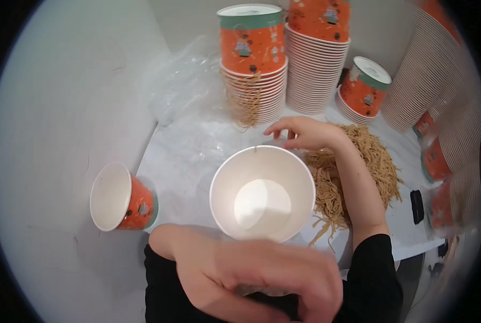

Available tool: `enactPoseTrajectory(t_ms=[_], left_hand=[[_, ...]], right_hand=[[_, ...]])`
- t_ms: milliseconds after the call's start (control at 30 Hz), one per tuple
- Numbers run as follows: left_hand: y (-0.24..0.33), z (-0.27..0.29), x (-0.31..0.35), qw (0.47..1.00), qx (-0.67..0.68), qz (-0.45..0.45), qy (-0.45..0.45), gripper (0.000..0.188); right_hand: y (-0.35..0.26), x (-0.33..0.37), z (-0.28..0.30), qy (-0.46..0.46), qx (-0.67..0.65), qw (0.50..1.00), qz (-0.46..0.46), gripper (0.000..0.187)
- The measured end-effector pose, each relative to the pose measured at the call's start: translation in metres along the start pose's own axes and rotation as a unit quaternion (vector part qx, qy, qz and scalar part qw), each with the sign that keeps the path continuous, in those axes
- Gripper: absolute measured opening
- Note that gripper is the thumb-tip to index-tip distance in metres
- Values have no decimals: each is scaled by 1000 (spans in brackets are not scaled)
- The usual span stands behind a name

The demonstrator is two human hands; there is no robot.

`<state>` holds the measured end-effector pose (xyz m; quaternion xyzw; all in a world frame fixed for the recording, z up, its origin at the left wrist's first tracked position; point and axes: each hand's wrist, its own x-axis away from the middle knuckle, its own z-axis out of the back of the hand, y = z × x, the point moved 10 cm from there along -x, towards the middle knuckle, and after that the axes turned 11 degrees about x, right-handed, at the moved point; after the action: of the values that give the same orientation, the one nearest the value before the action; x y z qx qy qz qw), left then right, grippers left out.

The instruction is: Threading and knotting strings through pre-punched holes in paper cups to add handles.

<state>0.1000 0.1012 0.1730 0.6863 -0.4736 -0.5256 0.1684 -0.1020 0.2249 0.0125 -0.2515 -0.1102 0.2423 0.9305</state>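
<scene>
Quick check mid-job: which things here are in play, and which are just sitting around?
In play:
left hand holding the white empty cup
right hand at the noodle pile

Lying about:
tipped cup
cup stacks
plastic wrap
small black object

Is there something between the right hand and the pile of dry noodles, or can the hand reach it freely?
Nothing visible stands between them. The right hand is right beside the noodle pile. The empty cup is on the hand's near side.
</scene>
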Motion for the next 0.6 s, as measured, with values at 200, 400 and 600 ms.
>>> enactPoseTrajectory(t_ms=[200, 400, 600], left_hand=[[-33, -8, 20, 928, 361, 40, 80, 26], [-13, 6, 13, 952, 292, -31, 83, 28], [13, 15, 4, 998, 9, -40, -53, 4]], right_hand=[[-28, -23, -49, -90, -268, 954, 100, 49], [-16, -27, -82, -178, -166, 960, 138, 36], [5, -22, -60, -110, -248, 962, 15, 21]])
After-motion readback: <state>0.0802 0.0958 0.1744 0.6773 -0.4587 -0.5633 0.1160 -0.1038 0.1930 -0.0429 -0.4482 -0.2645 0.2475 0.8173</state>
